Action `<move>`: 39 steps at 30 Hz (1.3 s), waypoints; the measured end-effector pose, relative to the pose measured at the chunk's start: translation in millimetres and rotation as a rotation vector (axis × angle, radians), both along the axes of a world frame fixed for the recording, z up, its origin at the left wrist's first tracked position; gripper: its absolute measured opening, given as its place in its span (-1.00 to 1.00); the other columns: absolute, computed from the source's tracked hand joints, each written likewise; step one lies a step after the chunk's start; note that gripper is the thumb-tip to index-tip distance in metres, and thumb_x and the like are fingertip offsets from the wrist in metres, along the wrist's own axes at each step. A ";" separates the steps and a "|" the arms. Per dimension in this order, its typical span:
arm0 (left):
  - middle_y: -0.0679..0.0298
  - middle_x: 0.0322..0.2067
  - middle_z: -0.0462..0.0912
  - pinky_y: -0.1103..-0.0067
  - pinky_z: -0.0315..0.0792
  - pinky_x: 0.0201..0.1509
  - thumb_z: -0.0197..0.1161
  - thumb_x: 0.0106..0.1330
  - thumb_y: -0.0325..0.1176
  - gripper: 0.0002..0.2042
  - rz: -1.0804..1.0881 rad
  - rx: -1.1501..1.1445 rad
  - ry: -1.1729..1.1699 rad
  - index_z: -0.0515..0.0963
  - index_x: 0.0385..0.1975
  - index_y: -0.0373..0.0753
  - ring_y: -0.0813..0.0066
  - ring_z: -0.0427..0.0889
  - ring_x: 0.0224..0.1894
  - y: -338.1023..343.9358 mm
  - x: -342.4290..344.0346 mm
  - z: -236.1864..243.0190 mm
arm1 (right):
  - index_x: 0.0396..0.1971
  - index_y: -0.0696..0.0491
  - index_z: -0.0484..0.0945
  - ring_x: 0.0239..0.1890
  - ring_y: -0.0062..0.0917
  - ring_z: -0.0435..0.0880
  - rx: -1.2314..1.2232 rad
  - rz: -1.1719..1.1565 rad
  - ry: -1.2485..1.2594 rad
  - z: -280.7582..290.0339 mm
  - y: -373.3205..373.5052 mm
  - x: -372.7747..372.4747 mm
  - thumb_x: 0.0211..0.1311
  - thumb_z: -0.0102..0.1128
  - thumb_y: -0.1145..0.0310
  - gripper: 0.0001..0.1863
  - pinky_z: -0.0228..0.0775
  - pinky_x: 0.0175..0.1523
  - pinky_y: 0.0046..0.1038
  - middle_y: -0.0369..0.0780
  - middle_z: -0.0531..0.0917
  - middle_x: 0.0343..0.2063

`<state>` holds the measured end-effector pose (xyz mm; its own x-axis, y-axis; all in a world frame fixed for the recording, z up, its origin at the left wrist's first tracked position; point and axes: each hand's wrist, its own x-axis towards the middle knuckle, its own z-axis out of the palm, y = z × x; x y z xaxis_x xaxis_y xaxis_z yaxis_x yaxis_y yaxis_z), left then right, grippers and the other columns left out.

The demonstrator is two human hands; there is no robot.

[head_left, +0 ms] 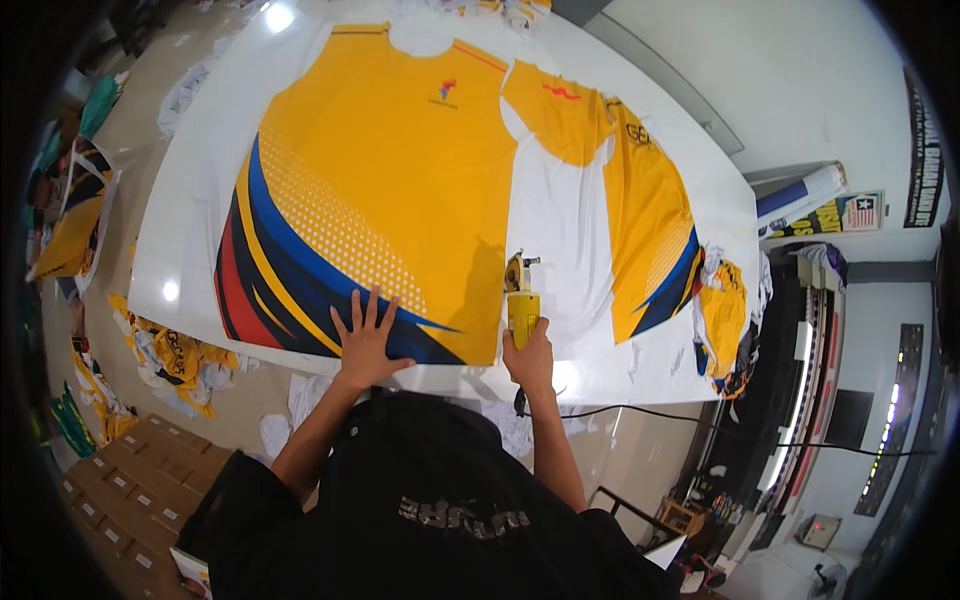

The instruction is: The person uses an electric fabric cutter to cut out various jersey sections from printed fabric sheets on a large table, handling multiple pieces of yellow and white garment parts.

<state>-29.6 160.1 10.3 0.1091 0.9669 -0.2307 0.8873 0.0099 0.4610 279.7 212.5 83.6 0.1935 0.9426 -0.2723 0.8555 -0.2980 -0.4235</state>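
My left hand lies flat with fingers spread on the lower hem of a yellow jersey panel, over its blue, red and dotted print. In my right hand is a yellow handheld electric fabric cutter, its metal head pointing away from me at the panel's right edge. White fabric shows just right of the cutter. Farther right lies another yellow printed panel, partly rumpled at its top. All this cloth rests on a large white table.
A black power cord runs from the cutter off to the right. Fabric scraps lie on the floor at left, and more offcuts hang at the table's right edge. Stacked cardboard boxes stand lower left. A long dark machine is at right.
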 end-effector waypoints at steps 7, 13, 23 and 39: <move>-0.06 0.67 -0.19 -0.47 -0.52 0.48 0.47 -0.10 0.48 0.29 -0.008 -0.058 0.026 0.07 0.65 -0.04 -0.27 -0.36 0.68 1.3 -2.3 -0.5 | 0.03 0.22 0.23 -0.20 0.32 0.72 0.022 0.026 0.008 1.9 66.0 -8.3 0.31 0.33 0.13 -0.41 0.63 -0.12 0.10 0.37 0.69 -0.27; -0.10 0.66 -0.17 -0.47 -0.50 0.48 0.52 -0.11 0.44 0.30 -0.011 -0.070 0.007 0.07 0.65 -0.08 -0.28 -0.33 0.68 3.9 -4.1 0.4 | 0.03 0.22 0.22 -0.22 0.31 0.73 0.062 0.051 -0.005 -4.0 125.6 -12.2 0.30 0.34 0.12 -0.40 0.64 -0.14 0.10 0.37 0.69 -0.27; -0.10 0.64 -0.13 -0.54 -0.44 0.44 0.61 -0.20 0.38 0.31 0.005 -0.054 -0.011 0.14 0.62 -0.07 -0.34 -0.31 0.67 9.3 -2.9 -2.9 | 0.02 0.24 0.21 -0.21 0.34 0.73 0.125 0.086 0.012 -19.7 230.0 -14.3 0.28 0.36 0.14 -0.38 0.65 -0.14 0.10 0.39 0.68 -0.26; -0.03 0.66 -0.12 -0.50 -0.45 0.48 0.63 -0.21 0.34 0.30 0.036 -0.062 -0.026 0.14 0.63 -0.01 -0.29 -0.29 0.68 12.1 -3.0 -2.3 | 0.08 0.28 0.22 -0.13 0.32 0.73 0.162 0.084 -0.049 -31.8 352.3 -20.5 0.23 0.38 0.08 -0.29 0.66 -0.06 0.08 0.40 0.68 -0.20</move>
